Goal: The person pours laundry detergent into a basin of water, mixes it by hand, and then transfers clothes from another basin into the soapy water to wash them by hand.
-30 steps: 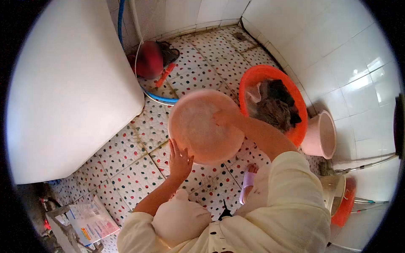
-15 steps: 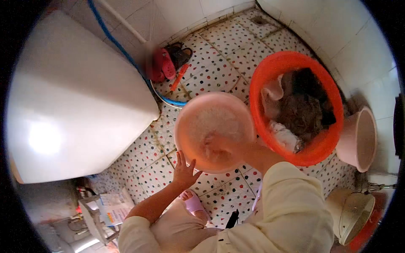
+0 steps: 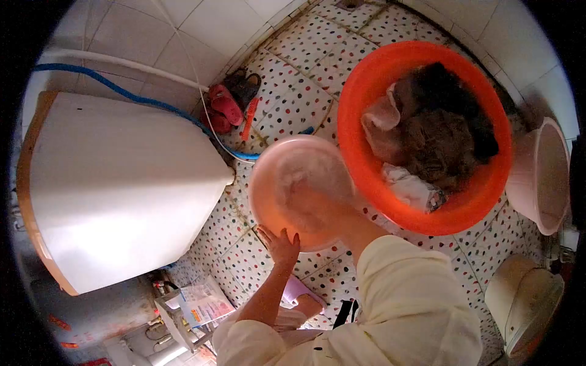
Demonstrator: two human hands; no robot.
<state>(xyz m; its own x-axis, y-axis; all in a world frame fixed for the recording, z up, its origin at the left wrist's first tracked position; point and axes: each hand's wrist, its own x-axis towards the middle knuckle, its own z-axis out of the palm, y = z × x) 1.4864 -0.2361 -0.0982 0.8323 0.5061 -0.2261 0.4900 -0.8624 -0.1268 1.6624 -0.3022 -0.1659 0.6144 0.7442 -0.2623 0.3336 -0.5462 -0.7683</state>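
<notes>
A pale pink basin (image 3: 259, 160) with cloudy, sudsy water in it stands on the floor in front of me. My left hand (image 3: 282, 245) rests against its near left rim, fingers spread and holding nothing. Down inside the basin, my right hand (image 3: 303, 194) is in the water, smeared by motion. Its fingers do not show clearly, and I cannot make out whether anything is in them. To the right of the basin is a large orange-red tub (image 3: 351, 104) with dark, brown and white clothes (image 3: 436, 143) piled in it.
A white appliance-like box (image 3: 134, 195) fills the left side. A blue hose (image 3: 146, 100) runs past it toward the basin. Red and dark shoes (image 3: 226, 104) and an orange brush (image 3: 249, 119) lie behind. On the right are a pink bucket (image 3: 537, 177) and a cream bin (image 3: 519, 305).
The view has shifted and turned, so the orange-red tub appears larger and the white box more level. My right hand stays in the basin's water; my left hand stays at its rim.
</notes>
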